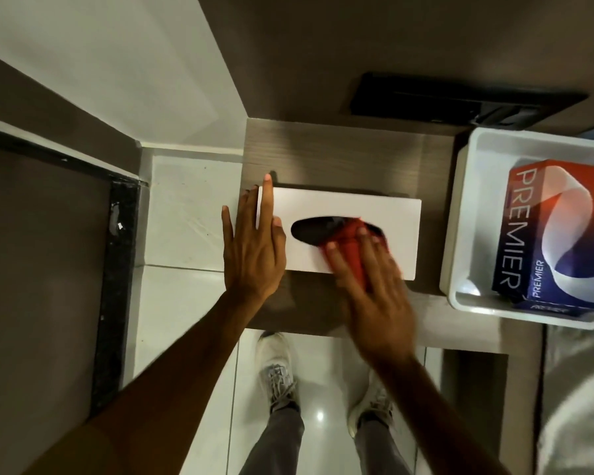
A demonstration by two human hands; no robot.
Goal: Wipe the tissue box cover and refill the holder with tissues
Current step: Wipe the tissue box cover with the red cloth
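Note:
A white tissue box cover (336, 209) with a dark oval slot lies on a small brown wooden table (343, 156). My left hand (254, 248) rests flat with spread fingers against the cover's left end, steadying it. My right hand (374, 289) presses a red cloth (348, 241) onto the cover's top, over the right part of the slot and the near edge; the hand looks motion-blurred. A blue and orange "PREMIER" tissue pack (556, 231) stands in a white bin (460, 214) to the right.
A black flat object (426, 97) lies behind the table near the wall. White floor tiles (186, 217) lie left of the table. My two feet in pale sneakers (278, 368) stand just in front of it. A dark door frame (117, 269) runs along the left.

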